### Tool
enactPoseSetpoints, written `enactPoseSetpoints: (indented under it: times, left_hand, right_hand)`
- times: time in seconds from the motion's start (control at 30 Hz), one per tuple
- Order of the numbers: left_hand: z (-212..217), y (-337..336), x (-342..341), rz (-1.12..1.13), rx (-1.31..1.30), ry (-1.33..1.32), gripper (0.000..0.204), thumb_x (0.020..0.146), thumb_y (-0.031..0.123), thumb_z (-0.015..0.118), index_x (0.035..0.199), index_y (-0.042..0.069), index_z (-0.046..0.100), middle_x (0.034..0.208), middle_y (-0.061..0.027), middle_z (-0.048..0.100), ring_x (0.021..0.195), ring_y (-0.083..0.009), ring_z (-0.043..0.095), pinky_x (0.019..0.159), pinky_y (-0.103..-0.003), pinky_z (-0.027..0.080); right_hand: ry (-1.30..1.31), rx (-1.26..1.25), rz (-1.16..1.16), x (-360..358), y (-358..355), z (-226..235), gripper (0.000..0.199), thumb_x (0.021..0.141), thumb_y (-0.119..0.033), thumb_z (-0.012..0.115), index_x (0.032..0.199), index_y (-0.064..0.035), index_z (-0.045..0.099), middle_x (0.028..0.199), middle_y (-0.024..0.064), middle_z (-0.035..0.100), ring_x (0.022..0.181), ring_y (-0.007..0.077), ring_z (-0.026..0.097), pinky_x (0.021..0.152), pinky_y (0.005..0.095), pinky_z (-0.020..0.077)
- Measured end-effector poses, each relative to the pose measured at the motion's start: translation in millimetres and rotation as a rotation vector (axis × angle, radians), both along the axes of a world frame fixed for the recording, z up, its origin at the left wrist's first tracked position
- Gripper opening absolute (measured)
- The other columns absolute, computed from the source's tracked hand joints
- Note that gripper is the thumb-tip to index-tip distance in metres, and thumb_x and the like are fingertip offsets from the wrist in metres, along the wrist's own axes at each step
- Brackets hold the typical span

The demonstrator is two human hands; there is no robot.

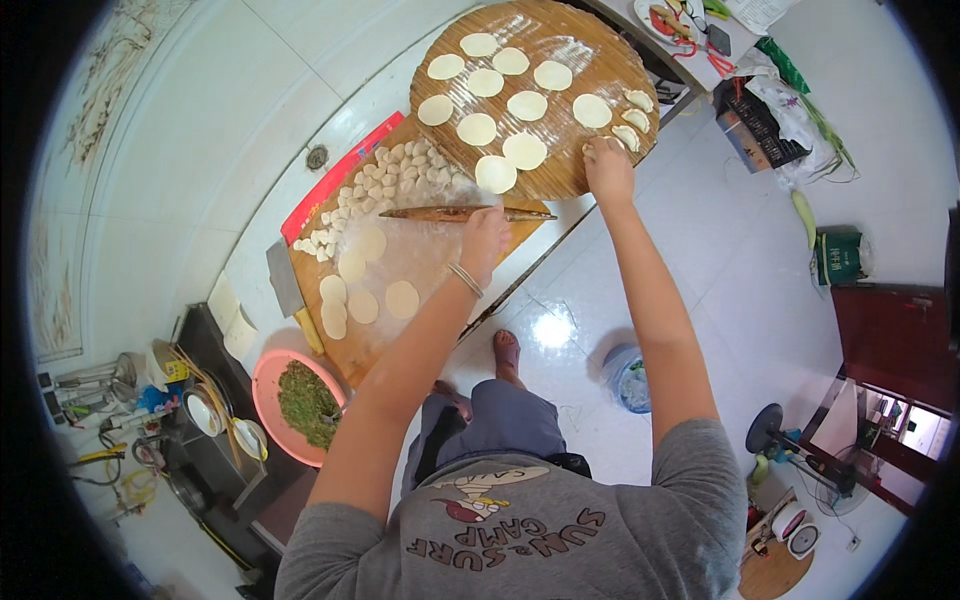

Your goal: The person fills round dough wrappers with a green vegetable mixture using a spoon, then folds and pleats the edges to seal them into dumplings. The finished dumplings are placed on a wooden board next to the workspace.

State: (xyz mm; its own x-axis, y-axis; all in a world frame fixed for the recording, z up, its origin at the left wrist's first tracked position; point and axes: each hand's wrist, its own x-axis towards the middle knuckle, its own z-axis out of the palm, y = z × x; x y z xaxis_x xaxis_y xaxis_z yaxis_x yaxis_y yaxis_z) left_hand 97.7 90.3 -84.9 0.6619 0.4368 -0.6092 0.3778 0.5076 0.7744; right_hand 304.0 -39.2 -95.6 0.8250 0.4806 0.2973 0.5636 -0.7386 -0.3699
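Note:
My left hand (485,240) is closed over the wooden rolling pin (425,214), which lies across the floured cutting board (420,330). My right hand (608,170) reaches to the lower right edge of the round wooden board (560,185); its fingers are pinched on a pale dumpling, mostly hidden by them. Just beyond it, a few folded dumplings (627,137) stand in a row. Several flat round wrappers (525,151) are spread over the round board. More wrappers (402,299) lie on the cutting board, with many small dough pieces (405,165) along its far side.
A cleaver (286,285) lies at the cutting board's left edge. Near it stands a pink bowl (264,385) of chopped green filling. Kitchen tools and a dark stove fill the left side. A blue bin (628,385) is on the floor below my right forearm.

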Motion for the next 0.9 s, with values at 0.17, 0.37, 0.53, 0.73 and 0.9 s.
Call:
enactPoseSetpoints:
  times: [0.17, 0.37, 0.53, 0.73, 0.9]
  left_hand:
    - [-25, 11, 17, 0.185, 0.158, 0.047, 0.044, 0.089, 0.034, 0.059, 0.114, -0.001, 0.047, 0.102, -0.0117, 0.056, 0.093, -0.02, 0.057, 0.079, -0.032, 0.048]
    - [-37, 31, 47, 0.259, 0.141, 0.049, 0.031, 0.086, 0.022, 0.064, 0.103, -0.001, 0.051, 0.09, -0.011, 0.059, 0.075, -0.0183, 0.061, 0.065, -0.03, 0.052]
    - [-28, 40, 51, 0.293, 0.079, 0.125, 0.024, 0.084, 0.019, 0.066, 0.094, 0.001, 0.054, 0.081, -0.0099, 0.06, 0.064, -0.0175, 0.06, 0.058, -0.03, 0.052]
    - [-23, 40, 29, 0.211, 0.442, -0.121, 0.016, 0.082, 0.012, 0.065, 0.089, 0.003, 0.053, 0.085, -0.0085, 0.06, 0.074, -0.0155, 0.06, 0.072, -0.029, 0.052]
    - [15, 31, -29, 0.27, -0.114, -0.483, 0.009, 0.084, 0.005, 0.056, 0.092, 0.004, 0.052, 0.098, -0.0098, 0.061, 0.088, -0.0187, 0.062, 0.081, -0.033, 0.052]
  right_hand:
    - [-0.113, 0.031, 0.085, -23, 13, 25, 0.019, 0.072, -0.013, 0.069, 0.087, -0.0061, 0.06, 0.089, 0.0106, 0.059, 0.084, 0.029, 0.058, 0.073, 0.0398, 0.0486]
    - [-0.14, 0.22, 0.168, -57, 31, 25, 0.023, 0.072, -0.011, 0.069, 0.093, -0.0058, 0.063, 0.087, 0.0095, 0.058, 0.085, 0.0283, 0.056, 0.074, 0.0395, 0.0453]
    - [-0.019, 0.298, 0.207, -82, 31, 20, 0.021, 0.074, -0.01, 0.068, 0.094, -0.0048, 0.063, 0.087, 0.0107, 0.06, 0.084, 0.0297, 0.056, 0.073, 0.0398, 0.0449]
    - [0.531, 0.593, 0.069, -115, 28, 13, 0.023, 0.082, -0.014, 0.065, 0.101, -0.0006, 0.063, 0.081, 0.0102, 0.063, 0.072, 0.0222, 0.059, 0.062, 0.0341, 0.0463]
    - [1.254, 0.871, 0.017, -150, 43, 18, 0.029, 0.088, -0.022, 0.064, 0.106, 0.0002, 0.062, 0.084, 0.0036, 0.063, 0.07, 0.0102, 0.058, 0.057, 0.0239, 0.0453]
